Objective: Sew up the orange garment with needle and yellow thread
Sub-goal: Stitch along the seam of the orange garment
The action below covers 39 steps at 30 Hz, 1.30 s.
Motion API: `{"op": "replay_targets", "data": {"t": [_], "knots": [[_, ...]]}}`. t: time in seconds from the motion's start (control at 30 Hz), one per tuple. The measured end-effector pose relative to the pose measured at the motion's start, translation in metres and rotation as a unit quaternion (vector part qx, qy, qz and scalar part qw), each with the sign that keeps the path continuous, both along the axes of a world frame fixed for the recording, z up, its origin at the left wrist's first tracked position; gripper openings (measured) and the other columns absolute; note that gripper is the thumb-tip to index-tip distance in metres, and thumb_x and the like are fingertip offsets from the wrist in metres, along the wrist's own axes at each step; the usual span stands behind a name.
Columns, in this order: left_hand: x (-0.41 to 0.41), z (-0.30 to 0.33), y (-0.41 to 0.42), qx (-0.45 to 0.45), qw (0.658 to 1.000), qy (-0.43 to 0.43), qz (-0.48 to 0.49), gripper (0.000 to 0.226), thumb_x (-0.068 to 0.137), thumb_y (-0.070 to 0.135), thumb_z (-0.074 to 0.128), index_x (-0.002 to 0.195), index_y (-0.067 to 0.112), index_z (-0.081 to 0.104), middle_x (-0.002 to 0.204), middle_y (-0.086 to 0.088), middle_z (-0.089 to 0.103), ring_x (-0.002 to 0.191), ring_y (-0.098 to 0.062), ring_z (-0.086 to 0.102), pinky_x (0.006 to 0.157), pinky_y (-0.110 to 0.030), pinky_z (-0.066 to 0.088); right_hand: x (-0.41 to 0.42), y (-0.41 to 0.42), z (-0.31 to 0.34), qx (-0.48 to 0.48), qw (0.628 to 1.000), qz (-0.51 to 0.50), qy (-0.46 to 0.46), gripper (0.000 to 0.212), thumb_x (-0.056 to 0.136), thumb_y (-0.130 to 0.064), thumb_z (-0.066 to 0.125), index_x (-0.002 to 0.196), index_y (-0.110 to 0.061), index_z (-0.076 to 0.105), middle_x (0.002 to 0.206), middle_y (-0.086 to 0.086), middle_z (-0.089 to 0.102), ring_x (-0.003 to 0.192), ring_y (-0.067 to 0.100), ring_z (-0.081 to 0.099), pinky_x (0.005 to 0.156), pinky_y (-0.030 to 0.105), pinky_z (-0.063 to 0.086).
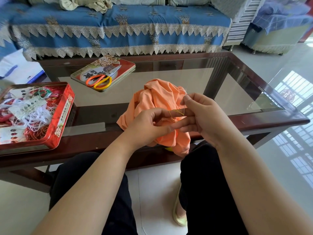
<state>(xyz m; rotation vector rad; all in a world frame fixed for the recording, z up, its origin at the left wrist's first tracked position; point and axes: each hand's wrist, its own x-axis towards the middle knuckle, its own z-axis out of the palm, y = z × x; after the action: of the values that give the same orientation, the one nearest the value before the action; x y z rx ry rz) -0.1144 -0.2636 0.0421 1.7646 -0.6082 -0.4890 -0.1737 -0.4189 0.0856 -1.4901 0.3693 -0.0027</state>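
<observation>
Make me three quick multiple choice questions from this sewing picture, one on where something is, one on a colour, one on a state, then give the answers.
1. Where are the scissors?
A. on the tin lid
B. in the open thread tin
C. on the floor

2. What colour is the thread at the needle?
A. green
B. yellow
C. black

3. What is the right hand doing?
A. lying flat on the table
B. pinching the needle
C. holding the scissors

Answers: 1 A, they lie on the flat lid. 2 B, yellow strands cross the finger. 3 B, fingertips grip the upright needle by the orange garment.
</observation>
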Motion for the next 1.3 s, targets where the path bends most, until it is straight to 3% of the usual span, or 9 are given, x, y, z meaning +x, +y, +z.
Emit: {"op": "replay_targets", "data": {"t": [0.17, 0.37, 0.5, 0.63, 0.73, 0.83, 0.93, 1.07, 1.3], "knots": [[-0.001, -0.004, -0.005, 0.011, 0.999, -0.031, 0.029, 0.015, 0.086, 0.030, 0.072, 0.096, 0.040, 0.065, 0.095, 0.015, 0.067, 0.089, 0.006, 0.060, 0.073, -0.017, 0.056, -0.002, 0.004, 0.002, -0.057, 0.998, 0.019, -0.022, 0.021, 0.102, -0.029, 0.042, 0.093, -0.011, 0.051, 0.089, 0.013, 0.074, 0.054, 0.024, 0.067, 0.048, 0.030, 0.052], [-0.001, -0.002, -0.002, 0.019, 0.997, -0.062, 0.029, 0.006, 0.093, 0.032, 0.062, 0.095, 0.035, 0.066, 0.084, 0.004, 0.066, 0.077, -0.002, 0.058, 0.067, -0.012, 0.048, -0.002, 0.004, 0.000, -0.120, 0.991, -0.004, -0.063, 0.020, 0.103, -0.028, 0.041, 0.094, -0.013, 0.050, 0.089, 0.015, 0.073, 0.052, 0.028, 0.067, 0.049, 0.035, 0.053], [-0.001, -0.001, -0.001, 0.019, 0.997, -0.066, 0.023, 0.013, 0.094, 0.035, 0.057, 0.093, 0.030, 0.069, 0.081, 0.014, 0.067, 0.079, 0.006, 0.059, 0.068, -0.006, 0.047, -0.001, 0.002, -0.003, -0.244, 0.965, -0.045, -0.086, 0.016, 0.102, -0.026, 0.044, 0.096, -0.014, 0.054, 0.079, 0.001, 0.073, 0.048, 0.023, 0.065, 0.050, 0.038, 0.055], [-0.001, 0.004, 0.000, -0.008, 0.999, -0.034, 0.027, 0.014, 0.095, 0.034, 0.054, 0.089, 0.033, 0.066, 0.079, 0.025, 0.067, 0.080, 0.016, 0.058, 0.069, -0.004, 0.047, 0.001, -0.001, -0.011, -0.340, 0.933, -0.068, -0.096, 0.016, 0.099, -0.027, 0.049, 0.090, -0.020, 0.060, 0.081, -0.006, 0.067, 0.054, 0.015, 0.063, 0.061, 0.038, 0.057], [-0.001, 0.006, 0.000, -0.010, 1.000, -0.021, 0.014, 0.017, 0.097, 0.034, 0.050, 0.088, 0.035, 0.065, 0.079, 0.034, 0.066, 0.082, 0.020, 0.057, 0.070, -0.001, 0.044, 0.002, -0.002, -0.013, -0.326, 0.935, -0.086, -0.109, 0.018, 0.098, -0.028, 0.051, 0.083, -0.025, 0.062, 0.074, -0.005, 0.062, 0.063, 0.020, 0.058, 0.067, 0.042, 0.055], [-0.001, 0.006, 0.001, -0.004, 1.000, -0.016, -0.003, 0.019, 0.097, 0.037, 0.048, 0.088, 0.037, 0.065, 0.081, 0.041, 0.063, 0.085, 0.021, 0.057, 0.075, -0.008, 0.050, 0.004, -0.002, -0.012, -0.272, 0.951, -0.094, -0.115, 0.019, 0.099, -0.024, 0.050, 0.086, -0.017, 0.062, 0.064, -0.003, 0.059, 0.053, 0.013, 0.054, 0.058, 0.036, 0.051], [0.000, 0.003, 0.001, -0.011, 1.000, -0.017, -0.003, 0.016, 0.098, 0.034, 0.049, 0.094, 0.033, 0.065, 0.083, 0.032, 0.066, 0.088, 0.011, 0.061, 0.077, -0.022, 0.057, 0.004, -0.002, -0.012, -0.246, 0.960, -0.083, -0.101, 0.020, 0.101, -0.021, 0.046, 0.088, -0.011, 0.058, 0.065, 0.001, 0.062, 0.051, 0.018, 0.060, 0.054, 0.037, 0.054], [0.003, -0.001, 0.000, -0.014, 0.999, -0.038, 0.006, 0.009, 0.098, 0.029, 0.053, 0.102, 0.036, 0.057, 0.092, 0.019, 0.068, 0.090, 0.007, 0.061, 0.075, -0.006, 0.048, 0.004, 0.001, -0.018, -0.215, 0.969, -0.080, -0.086, 0.021, 0.102, -0.022, 0.043, 0.093, -0.006, 0.054, 0.075, 0.004, 0.065, 0.058, 0.026, 0.068, 0.054, 0.037, 0.056], [0.004, -0.005, -0.001, 0.003, 0.999, -0.039, -0.031, 0.014, 0.099, 0.023, 0.051, 0.107, 0.034, 0.055, 0.102, 0.012, 0.069, 0.097, 0.001, 0.063, 0.083, -0.012, 0.049, 0.004, 0.002, -0.020, -0.210, 0.971, -0.077, -0.078, 0.023, 0.103, -0.022, 0.041, 0.096, -0.004, 0.053, 0.076, 0.002, 0.066, 0.057, 0.020, 0.068, 0.054, 0.033, 0.057]]}}
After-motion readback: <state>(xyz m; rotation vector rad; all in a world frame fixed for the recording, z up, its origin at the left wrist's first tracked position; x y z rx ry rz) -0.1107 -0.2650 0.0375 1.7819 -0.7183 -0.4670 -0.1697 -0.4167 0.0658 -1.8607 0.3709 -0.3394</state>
